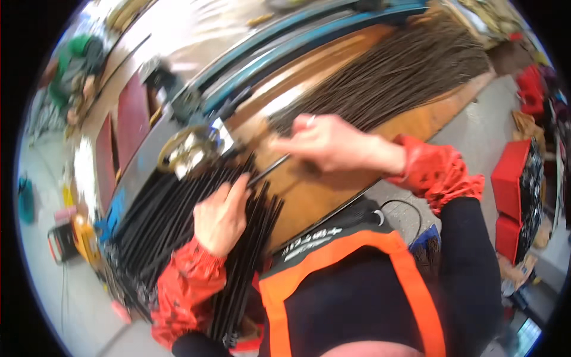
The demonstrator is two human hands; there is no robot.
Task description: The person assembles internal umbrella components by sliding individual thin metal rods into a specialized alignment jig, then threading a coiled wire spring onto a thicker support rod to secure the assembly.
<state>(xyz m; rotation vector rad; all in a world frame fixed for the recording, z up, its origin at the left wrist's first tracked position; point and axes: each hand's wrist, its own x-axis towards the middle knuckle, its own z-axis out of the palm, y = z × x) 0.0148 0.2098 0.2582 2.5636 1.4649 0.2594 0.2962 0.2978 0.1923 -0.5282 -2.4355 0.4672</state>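
My left hand (221, 217) is closed on a slim black rod (269, 171) above a thick bundle of similar black rods (172, 208). That rod slants up to the right, and its far end meets the curled fingers of my right hand (327, 143). Motion smears the right fingertips, so the exact grip there is partly hidden. A ring shows on one right finger. Beyond the right hand, a wide spread of thin dark rods or wires (392, 71) lies on the brown work surface (309, 205).
A round metal machine part (189, 153) stands just beyond the black rods. Blue rails (267, 53) run along the table's far side. Red boxes (513, 187) stand at right, and a yellow-and-black tool (83, 238) sits at left. Another person (77, 65) is at the far left.
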